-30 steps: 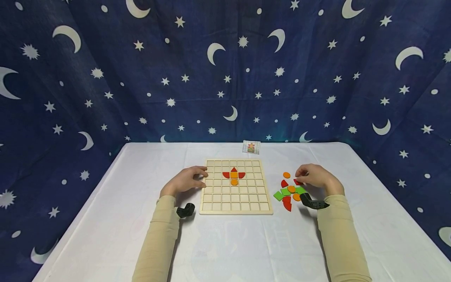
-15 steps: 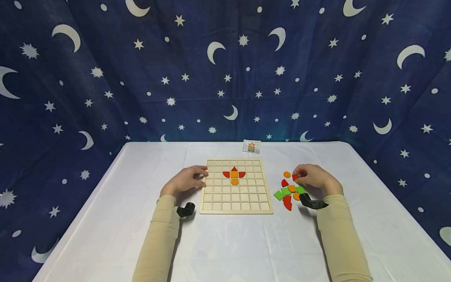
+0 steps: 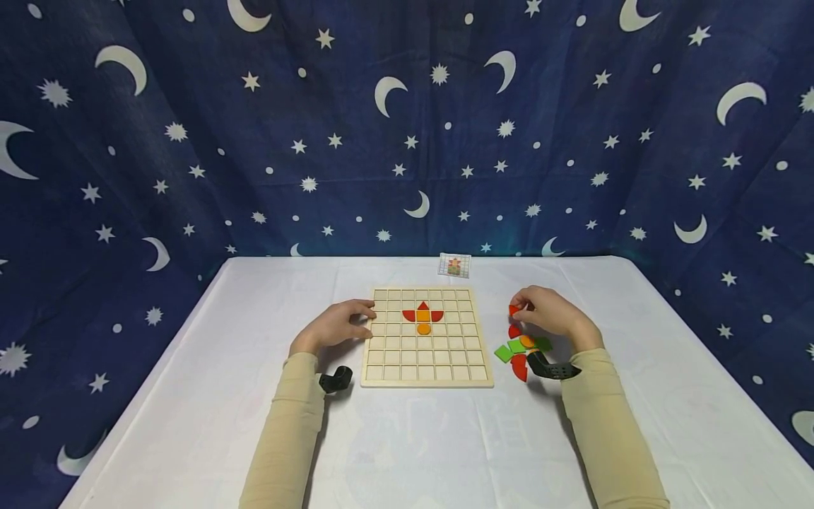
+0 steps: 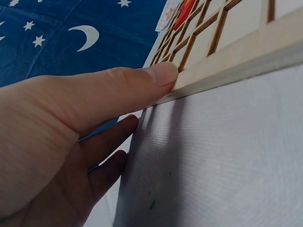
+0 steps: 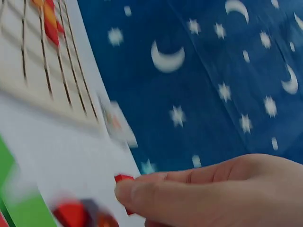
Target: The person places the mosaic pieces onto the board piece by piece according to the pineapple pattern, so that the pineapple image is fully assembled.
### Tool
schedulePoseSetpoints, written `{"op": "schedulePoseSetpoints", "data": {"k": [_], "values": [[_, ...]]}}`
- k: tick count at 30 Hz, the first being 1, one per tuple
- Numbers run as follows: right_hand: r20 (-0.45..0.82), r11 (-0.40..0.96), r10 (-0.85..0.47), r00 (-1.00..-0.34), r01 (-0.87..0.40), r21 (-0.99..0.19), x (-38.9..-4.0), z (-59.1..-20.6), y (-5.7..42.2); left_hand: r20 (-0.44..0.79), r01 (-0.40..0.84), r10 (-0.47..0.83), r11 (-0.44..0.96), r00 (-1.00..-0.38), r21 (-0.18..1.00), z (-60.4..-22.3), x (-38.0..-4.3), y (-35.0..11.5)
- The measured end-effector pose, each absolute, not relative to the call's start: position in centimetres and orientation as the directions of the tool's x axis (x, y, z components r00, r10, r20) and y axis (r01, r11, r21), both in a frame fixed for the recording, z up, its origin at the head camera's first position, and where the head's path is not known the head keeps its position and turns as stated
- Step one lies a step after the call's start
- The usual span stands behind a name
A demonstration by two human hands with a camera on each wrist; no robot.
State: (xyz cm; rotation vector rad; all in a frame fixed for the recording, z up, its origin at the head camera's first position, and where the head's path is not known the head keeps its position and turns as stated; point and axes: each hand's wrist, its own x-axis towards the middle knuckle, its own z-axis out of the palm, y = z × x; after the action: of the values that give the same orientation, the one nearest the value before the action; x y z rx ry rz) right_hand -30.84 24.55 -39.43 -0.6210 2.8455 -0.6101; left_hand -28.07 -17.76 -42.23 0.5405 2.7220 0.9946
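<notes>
A square wooden grid board [image 3: 427, 376] lies on the table. On it are a red triangle [image 3: 423, 306], an orange square [image 3: 423, 316], an orange disc [image 3: 424, 329] and red quarter-circles [image 3: 409, 315] to both sides of the square. My left hand [image 3: 335, 326] rests at the board's left edge, its straight thumb [image 4: 161, 74] touching the rim and its other fingers relaxed. Right of the board, my right hand [image 3: 552, 312] pinches a red quarter-circle piece [image 5: 124, 178] between thumb and fingers, raised over the loose pieces. The hand partly covers that piece.
Below my right hand lie loose green squares [image 3: 503, 353], red quarter-circles [image 3: 519, 367] and an orange disc [image 3: 527, 341]. A small pattern card [image 3: 454, 265] lies behind the board. A dark blue curtain [image 3: 420, 141] with moons and stars hangs beyond the white table [image 3: 420, 438].
My right hand has picked the red quarter-circle piece from the pile and moved left and away from me, toward the board. My left hand has stayed at the board's edge.
</notes>
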Motion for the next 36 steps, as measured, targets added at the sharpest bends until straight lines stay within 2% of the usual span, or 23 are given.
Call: {"op": "schedulePoseSetpoints", "data": {"k": [6,11,19,36], "values": [[-0.052,0.736,-0.581,-0.812,-0.497,-0.459,-30.2,-39.3,18.4,-0.061,0.252,0.387,0.703,-0.920,0.665,-42.4,-28.1,-17.8],[-0.037,0.689,-0.661,-0.750,-0.586,-0.427,-29.8,-39.9,14.4,-0.069,0.246,0.386,0.706,-0.920,0.664,-42.6,-28.2,-17.7],[-0.032,0.699,-0.668,-0.743,-0.613,-0.368,-30.0,-40.6,12.5,-0.059,0.263,0.394,0.711,-0.917,0.652,-42.3,-28.1,-17.7],[-0.026,0.716,-0.640,-0.768,-0.583,-0.384,-29.7,-40.7,12.2,-0.057,0.271,0.395,0.721,-0.917,0.638,-42.2,-28.1,-17.7]]}}
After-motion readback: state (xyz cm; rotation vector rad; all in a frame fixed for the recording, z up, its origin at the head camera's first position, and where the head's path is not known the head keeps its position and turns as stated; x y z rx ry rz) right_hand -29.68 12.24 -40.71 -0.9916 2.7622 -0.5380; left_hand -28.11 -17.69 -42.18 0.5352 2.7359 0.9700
